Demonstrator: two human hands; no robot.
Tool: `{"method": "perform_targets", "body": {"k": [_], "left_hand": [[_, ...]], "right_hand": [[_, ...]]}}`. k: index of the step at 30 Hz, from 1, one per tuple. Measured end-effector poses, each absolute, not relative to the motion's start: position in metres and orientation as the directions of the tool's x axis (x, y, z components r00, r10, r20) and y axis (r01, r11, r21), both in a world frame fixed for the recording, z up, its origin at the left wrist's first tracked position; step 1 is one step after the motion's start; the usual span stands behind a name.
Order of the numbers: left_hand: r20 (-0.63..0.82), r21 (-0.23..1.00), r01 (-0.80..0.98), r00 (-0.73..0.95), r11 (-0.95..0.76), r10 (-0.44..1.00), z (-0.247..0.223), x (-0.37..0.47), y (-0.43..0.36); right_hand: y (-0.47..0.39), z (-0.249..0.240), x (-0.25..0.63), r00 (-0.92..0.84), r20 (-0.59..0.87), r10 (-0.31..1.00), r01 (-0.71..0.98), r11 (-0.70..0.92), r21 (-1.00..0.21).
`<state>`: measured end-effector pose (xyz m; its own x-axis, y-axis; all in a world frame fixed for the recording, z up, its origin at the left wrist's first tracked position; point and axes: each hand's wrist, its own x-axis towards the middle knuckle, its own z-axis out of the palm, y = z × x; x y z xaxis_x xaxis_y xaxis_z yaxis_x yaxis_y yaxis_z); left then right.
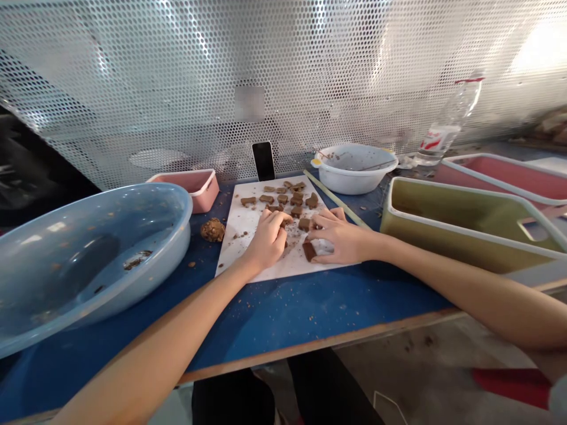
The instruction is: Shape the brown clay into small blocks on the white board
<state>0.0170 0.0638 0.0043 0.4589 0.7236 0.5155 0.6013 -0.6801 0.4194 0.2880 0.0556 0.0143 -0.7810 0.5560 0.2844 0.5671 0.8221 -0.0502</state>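
A white board (241, 236) bears several small brown clay pieces (296, 199), shaped in different ways, with crumbs scattered among them. My left hand (268, 239) rests on the board, its curled fingers closed on a small clay piece (286, 222) that they mostly hide. To its right, my right hand (339, 237) has thumb and forefinger around a darker brown clay block (309, 251), near the board's front. Between the two hands sits another clay piece (304, 224). A rough lump of clay (212, 230) lies on the blue table, left of the board.
At left stands a large blue basin (177, 218), a small pink bin (206, 195) behind it. A phone (263, 160) leans at the back. On the right are a white basin (349, 180), a yellowish stick (336, 200), an olive bin (447, 227), a pink bin (509, 177) and a bottle (452, 121).
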Motion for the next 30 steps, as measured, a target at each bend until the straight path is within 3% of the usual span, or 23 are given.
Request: {"method": "perform_targets", "body": {"k": [26, 30], "left_hand": [[0.513, 0.411, 0.604, 0.466, -0.683, 0.721, 0.0033, 0.0166, 0.0658], [0.514, 0.414, 0.603, 0.463, -0.682, 0.722, 0.003, 0.0159, 0.0666]], "right_hand": [[0.0588, 0.0124, 0.2896, -0.802, 0.335, 0.495, 0.532, 0.847, 0.021], [0.055, 0.0166, 0.2892, -0.794, 0.309, 0.523, 0.546, 0.837, -0.014]]}}
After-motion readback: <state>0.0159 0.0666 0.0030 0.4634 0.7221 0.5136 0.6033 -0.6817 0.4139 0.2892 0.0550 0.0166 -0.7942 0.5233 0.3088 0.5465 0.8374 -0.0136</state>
